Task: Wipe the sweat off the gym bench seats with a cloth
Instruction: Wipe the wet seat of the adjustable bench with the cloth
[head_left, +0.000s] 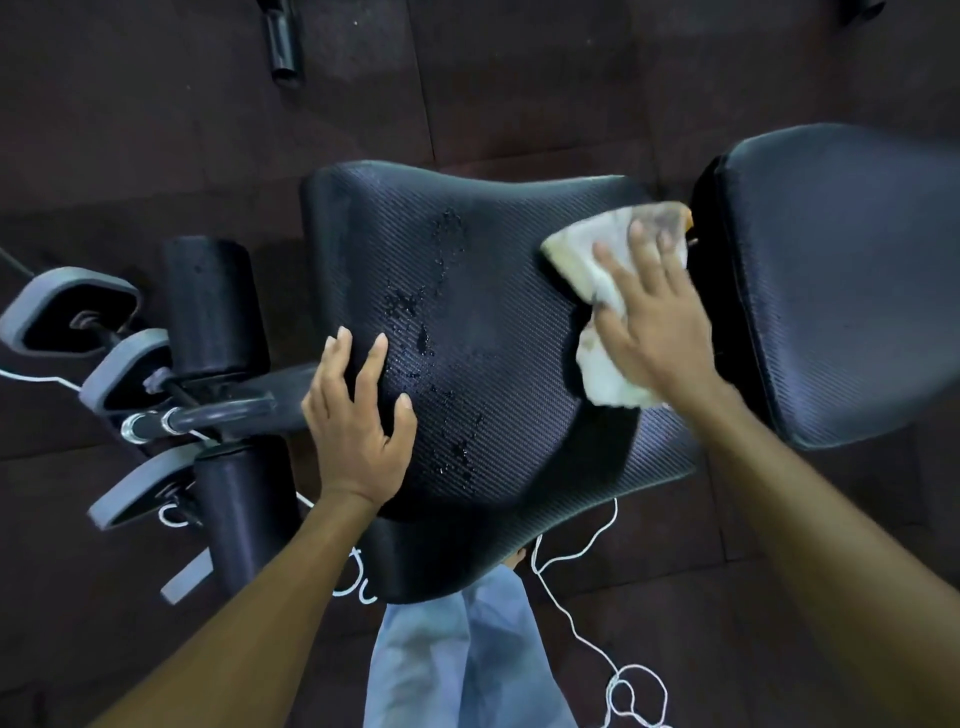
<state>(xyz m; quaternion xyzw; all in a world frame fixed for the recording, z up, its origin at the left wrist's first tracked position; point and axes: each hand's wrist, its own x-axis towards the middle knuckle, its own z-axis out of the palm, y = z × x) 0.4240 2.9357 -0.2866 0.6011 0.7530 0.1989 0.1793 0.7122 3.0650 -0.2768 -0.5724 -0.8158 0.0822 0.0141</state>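
A black textured bench seat (498, 322) fills the middle of the head view, with dark wet droplet patches (431, 322) down its centre. My right hand (649, 317) lies flat on a stained whitish cloth (587, 260), pressing it onto the seat's right end beside the gap to the backrest pad (841, 280). My left hand (358, 415) rests on the seat's left edge, fingers spread, holding nothing. The right hand and cloth are motion-blurred.
Two black foam leg rollers (213, 306) (244, 514) and grey end caps (67, 306) stand left of the seat. A white cord (576, 613) trails over the dark rubber floor. A black tube (283, 41) lies at the top. My light trouser legs (457, 660) show below.
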